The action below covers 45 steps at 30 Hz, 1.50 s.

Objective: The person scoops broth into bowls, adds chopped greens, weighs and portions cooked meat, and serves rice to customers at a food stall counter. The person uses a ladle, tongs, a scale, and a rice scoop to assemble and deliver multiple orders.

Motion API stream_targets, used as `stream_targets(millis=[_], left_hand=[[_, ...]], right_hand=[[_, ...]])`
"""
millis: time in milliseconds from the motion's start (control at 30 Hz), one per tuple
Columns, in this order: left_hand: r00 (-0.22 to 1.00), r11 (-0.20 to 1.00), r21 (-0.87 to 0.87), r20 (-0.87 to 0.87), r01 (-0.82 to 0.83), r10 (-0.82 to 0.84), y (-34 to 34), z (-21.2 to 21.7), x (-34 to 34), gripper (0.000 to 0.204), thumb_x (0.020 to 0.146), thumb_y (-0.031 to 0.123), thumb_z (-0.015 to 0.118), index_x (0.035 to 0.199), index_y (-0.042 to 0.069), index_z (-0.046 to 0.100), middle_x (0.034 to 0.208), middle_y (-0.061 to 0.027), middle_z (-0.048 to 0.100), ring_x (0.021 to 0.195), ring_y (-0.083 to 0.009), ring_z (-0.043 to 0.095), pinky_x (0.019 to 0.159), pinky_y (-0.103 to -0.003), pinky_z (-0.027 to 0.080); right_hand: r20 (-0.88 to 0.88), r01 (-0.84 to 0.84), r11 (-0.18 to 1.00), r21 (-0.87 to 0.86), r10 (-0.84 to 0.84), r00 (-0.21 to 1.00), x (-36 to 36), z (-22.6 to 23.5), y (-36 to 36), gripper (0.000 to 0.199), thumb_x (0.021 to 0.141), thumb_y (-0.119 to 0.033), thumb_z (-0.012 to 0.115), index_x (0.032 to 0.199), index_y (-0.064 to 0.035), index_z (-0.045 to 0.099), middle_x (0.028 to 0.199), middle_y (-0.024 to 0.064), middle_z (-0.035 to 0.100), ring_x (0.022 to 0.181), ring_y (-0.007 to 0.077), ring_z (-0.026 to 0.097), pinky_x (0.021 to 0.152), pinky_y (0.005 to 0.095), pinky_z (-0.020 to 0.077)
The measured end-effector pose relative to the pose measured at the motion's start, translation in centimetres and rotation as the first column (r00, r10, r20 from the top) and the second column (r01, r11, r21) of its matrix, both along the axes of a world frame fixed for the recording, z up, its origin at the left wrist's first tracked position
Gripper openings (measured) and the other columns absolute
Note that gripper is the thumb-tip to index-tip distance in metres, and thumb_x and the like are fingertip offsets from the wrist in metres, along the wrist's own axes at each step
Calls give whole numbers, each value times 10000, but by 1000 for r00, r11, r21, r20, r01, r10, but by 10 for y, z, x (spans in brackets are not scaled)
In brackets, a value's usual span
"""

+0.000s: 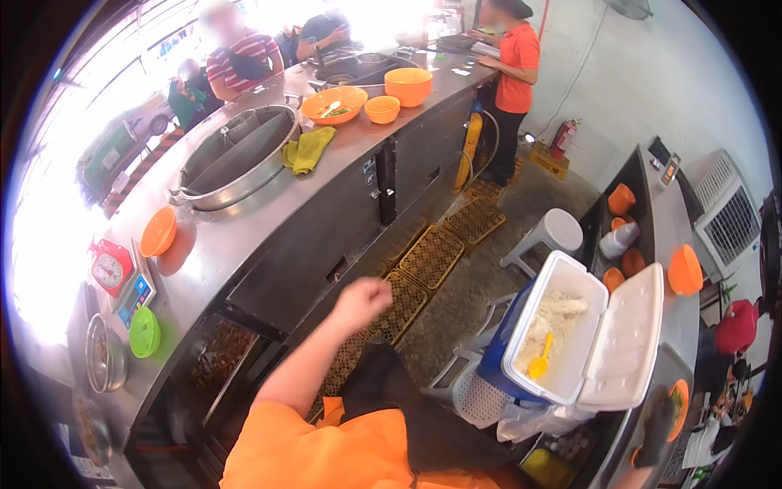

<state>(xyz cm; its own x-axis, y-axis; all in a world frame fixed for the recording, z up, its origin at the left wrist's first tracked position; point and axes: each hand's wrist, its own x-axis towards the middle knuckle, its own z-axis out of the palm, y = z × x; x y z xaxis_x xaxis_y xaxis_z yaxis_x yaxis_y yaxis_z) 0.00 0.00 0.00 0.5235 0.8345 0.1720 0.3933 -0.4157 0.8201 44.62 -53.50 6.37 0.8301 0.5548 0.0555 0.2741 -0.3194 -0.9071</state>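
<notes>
Hovering close to the middle of the frame, the left hand (363,301) has its fingers drawn in narrow, like a loose fist; the palm is hidden, so I cannot tell whether it holds anything. The right hand cannot be made out, and I cannot tell how its fingers stand. Nearest to the left hand in view are the yellow-brown crates (431,257), lying in a row on the floor at the centre of the frame. Lower right of centre, a blue and white cooler (498,365) stands open, with white rice (562,306) and a yellow scoop (541,357) inside and its lid (627,346) swung out to the right. A grey stool (562,228) is just above it. Across the upper left, a metal counter (216,244) bears a big round divided pot (232,196) with a green cloth (308,151) at its rim. At far left are a red scale (111,266) and a green bowl (145,332). At the top, right of centre, stands a co-worker (515,69) in an orange shirt
</notes>
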Motion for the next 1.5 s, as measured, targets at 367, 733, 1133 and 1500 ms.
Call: stream_targets(millis=[367,733,1133,1500], left_hand=[[892,716,665,-431,212,136,313,96,84,187,816,171,606,980,106,667,989,-95,638,972,-277,613,839,-393,512],[827,635,673,-554,380,93,415,85,103,337,824,150,533,1137,48,602,1069,-44,625,1036,-208,577,880,-343,465],[649,643,466,-758,608,-64,469,91,150,133,780,180,556,854,78,600,811,-38,580,822,-214,588,737,-342,460],[600,815,347,-800,465,-1,455,101,186,139,771,174,581,871,77,582,823,-38,567,797,-210,573,669,-329,482]], right_hand=[[406,-603,738,-303,672,619,-152,36,664,360,907,-308,607,1070,8,665,1047,217,666,1009,331,641,858,360,498],[185,-695,568,-442,815,549,-117,18,826,304,892,-202,575,1140,-37,637,1066,179,669,962,296,658,842,369,507],[42,-873,478,-101,879,476,-70,8,952,442,903,-187,582,1282,34,525,1133,254,622,1047,357,616,896,374,487],[-78,-989,129,70,989,123,-30,-17,993,559,929,-168,578,1416,11,369,1309,252,509,1192,359,532,979,390,438]])
